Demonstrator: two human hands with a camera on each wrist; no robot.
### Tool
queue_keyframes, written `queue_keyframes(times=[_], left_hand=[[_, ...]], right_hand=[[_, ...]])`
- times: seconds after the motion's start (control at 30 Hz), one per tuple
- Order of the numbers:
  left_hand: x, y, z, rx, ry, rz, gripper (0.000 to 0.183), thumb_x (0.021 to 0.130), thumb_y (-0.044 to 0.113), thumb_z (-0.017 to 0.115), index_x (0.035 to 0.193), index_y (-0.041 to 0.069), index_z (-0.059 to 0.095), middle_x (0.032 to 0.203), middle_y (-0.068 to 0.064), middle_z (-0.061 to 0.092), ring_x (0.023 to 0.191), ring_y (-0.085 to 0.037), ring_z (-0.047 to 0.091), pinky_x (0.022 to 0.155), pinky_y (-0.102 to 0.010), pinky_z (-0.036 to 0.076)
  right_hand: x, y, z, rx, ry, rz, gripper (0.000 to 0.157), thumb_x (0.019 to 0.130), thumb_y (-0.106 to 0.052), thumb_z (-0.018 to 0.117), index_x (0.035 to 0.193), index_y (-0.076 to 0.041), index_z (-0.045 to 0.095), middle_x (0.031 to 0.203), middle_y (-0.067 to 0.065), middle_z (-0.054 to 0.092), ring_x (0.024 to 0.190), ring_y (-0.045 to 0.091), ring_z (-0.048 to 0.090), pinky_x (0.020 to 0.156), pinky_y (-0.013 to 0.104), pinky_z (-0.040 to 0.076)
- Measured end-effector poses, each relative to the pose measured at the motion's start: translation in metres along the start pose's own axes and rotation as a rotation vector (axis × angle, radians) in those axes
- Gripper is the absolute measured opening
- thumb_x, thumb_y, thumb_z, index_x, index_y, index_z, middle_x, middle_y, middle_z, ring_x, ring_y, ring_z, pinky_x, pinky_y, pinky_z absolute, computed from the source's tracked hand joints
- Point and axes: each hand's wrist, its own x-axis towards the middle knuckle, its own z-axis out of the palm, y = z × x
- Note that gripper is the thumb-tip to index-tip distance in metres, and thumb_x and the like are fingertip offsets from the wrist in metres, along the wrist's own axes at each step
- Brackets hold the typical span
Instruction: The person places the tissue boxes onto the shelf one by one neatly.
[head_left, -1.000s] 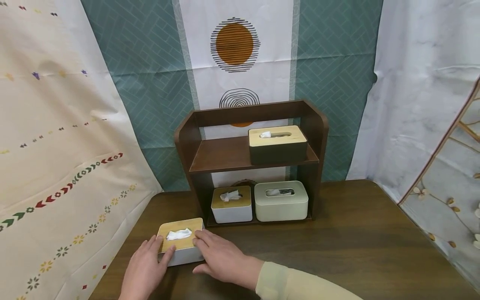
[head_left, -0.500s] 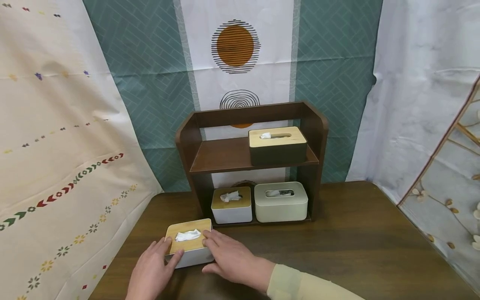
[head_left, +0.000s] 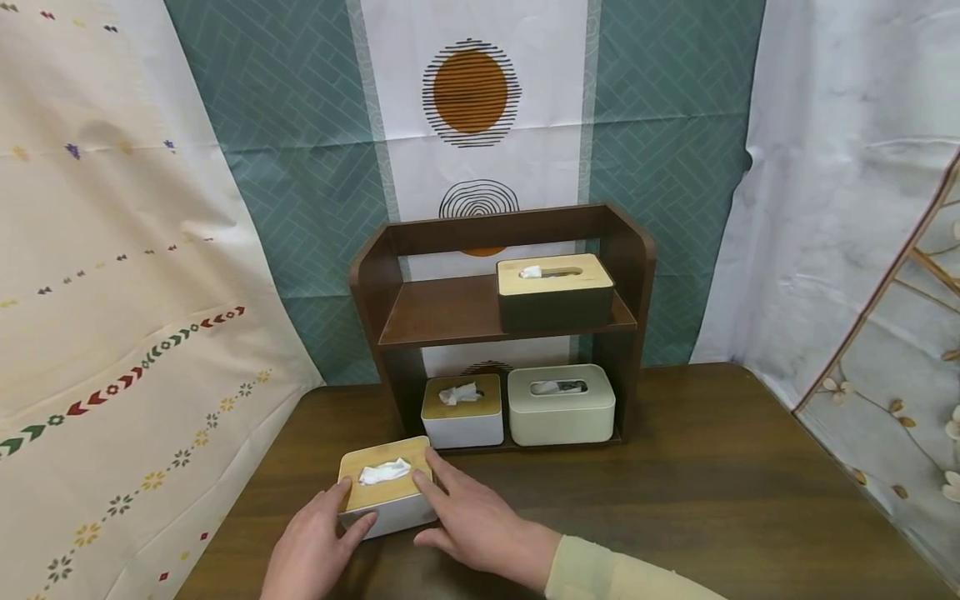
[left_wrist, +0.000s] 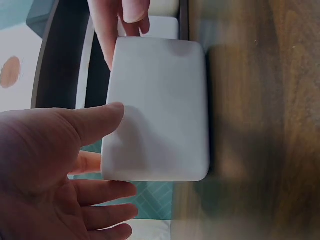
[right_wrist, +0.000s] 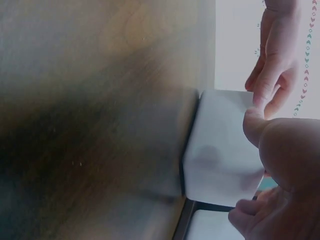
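Note:
In the head view a tissue box (head_left: pixel 393 514) with white sides and a light wooden lid stands slightly turned on the table, white tissue in its slot. My left hand (head_left: pixel 315 542) holds its left end, thumb on the front wall, which the left wrist view shows with the remaining fingers spread past the end. My right hand (head_left: pixel 480 521) holds the right end, fingers on the lid's edge and side, thumb at the front. A similar smaller tissue box (head_left: pixel 463 429) sits close behind, on the lower level of a dark brown shelf (head_left: pixel 442 310). The far side of the held box is hidden.
Beside the smaller box is a pale green tissue box (head_left: pixel 562 425) on the lower level. A dark green tissue box (head_left: pixel 557 308) with a wooden lid occupies the upper level's right side. The brown table (head_left: pixel 697 483) extends right; patterned cloths (head_left: pixel 667 167) hang behind and at both sides.
Both hands have moved the wooden-lidded tissue box to the right, closer to the shelf's front. It has turned slightly, its right end now farther back. The shelf's boxes have stayed put.

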Motion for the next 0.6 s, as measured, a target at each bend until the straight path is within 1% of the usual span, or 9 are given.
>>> queue_keyframes(times=[0.1,0.27,0.37,0.5,0.6], left_hand=[[0.000,0.000,0.002,-0.009,0.006,0.001,0.072,0.098,0.036,0.086,0.148,-0.009,0.062,0.143,-0.035,0.065,0.131,-0.054,0.063,0.105,-0.069,0.051],[-0.003,0.002,0.005,-0.008,0.054,0.014,0.066,0.097,0.032,0.087,0.146,-0.006,0.064,0.135,-0.031,0.071,0.120,-0.054,0.068,0.098,-0.069,0.054],[-0.004,0.003,0.006,-0.003,0.073,0.015,0.064,0.097,0.031,0.086,0.145,-0.005,0.065,0.132,-0.029,0.073,0.117,-0.054,0.069,0.095,-0.070,0.055],[-0.002,0.005,0.007,0.005,0.072,0.002,0.061,0.098,0.030,0.086,0.144,-0.005,0.065,0.131,-0.029,0.074,0.116,-0.054,0.069,0.094,-0.070,0.055],[-0.001,0.006,0.007,0.012,0.066,-0.013,0.061,0.098,0.030,0.086,0.143,-0.005,0.066,0.130,-0.029,0.074,0.115,-0.054,0.070,0.092,-0.070,0.056]], right_hand=[[0.000,-0.002,0.000,0.010,-0.008,0.048,0.079,0.107,-0.051,0.071,0.169,-0.009,0.046,0.176,0.026,0.032,0.154,0.032,0.049,0.117,0.039,0.050],[-0.001,-0.006,0.001,0.023,-0.020,0.098,0.082,0.106,-0.053,0.072,0.169,-0.010,0.044,0.170,0.026,0.042,0.150,0.033,0.054,0.115,0.040,0.052],[0.000,-0.008,0.003,0.050,-0.020,0.120,0.084,0.105,-0.054,0.072,0.170,-0.010,0.042,0.168,0.028,0.045,0.147,0.034,0.057,0.112,0.042,0.055],[0.000,-0.011,0.004,0.107,-0.027,0.135,0.083,0.106,-0.053,0.071,0.171,-0.010,0.041,0.167,0.032,0.043,0.143,0.038,0.060,0.107,0.045,0.058],[0.001,-0.013,0.004,0.146,-0.042,0.146,0.082,0.107,-0.053,0.069,0.172,-0.011,0.039,0.168,0.033,0.040,0.144,0.038,0.059,0.105,0.046,0.059]])
